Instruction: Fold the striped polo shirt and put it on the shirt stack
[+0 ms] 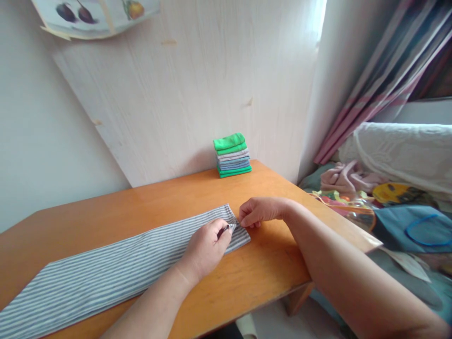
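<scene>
A long piece of blue-and-white striped cloth (116, 261), perhaps a folded garment, lies flat across the wooden table (169, 200). It narrows toward its right end, where a seamed edge shows. My left hand (208, 242) rests on the cloth near that end, thumb and forefinger pinching up a small fold of it. Just beyond, at the end edge, my right hand (257, 212) has its fingers curled, and thumb and fingertip meet at the cloth's hem. The far end of the cloth runs out of view at lower left.
A stack of folded green, grey and blue cloths (233, 155) stands at the back of the table against the pale wall panel (197, 108). Right of the table are a blue bag (416, 228), a pink cloth (348, 176) and a striped curtain (381, 80).
</scene>
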The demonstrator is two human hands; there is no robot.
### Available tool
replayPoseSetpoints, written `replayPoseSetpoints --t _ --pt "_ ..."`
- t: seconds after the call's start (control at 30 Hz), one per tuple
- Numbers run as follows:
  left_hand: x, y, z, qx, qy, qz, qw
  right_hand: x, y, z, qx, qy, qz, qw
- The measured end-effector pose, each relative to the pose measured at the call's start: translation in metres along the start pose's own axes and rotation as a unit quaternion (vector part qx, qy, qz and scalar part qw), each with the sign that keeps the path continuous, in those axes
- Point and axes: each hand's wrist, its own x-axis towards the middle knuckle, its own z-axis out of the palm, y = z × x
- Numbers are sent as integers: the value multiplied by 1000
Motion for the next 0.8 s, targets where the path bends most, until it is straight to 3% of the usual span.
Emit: replayPoseSetpoints --t 0.3,0.53,0.8 --pt "4 -3 0 -130 30 -37 990 0 -4 6 -62 1 -8 998" --pt "4 0 -2 -155 43 -39 986 1 -5 10 -146 27 -10 989" --pt "5 4 -8 -168 49 -32 984 3 -5 13 -88 64 -65 992"
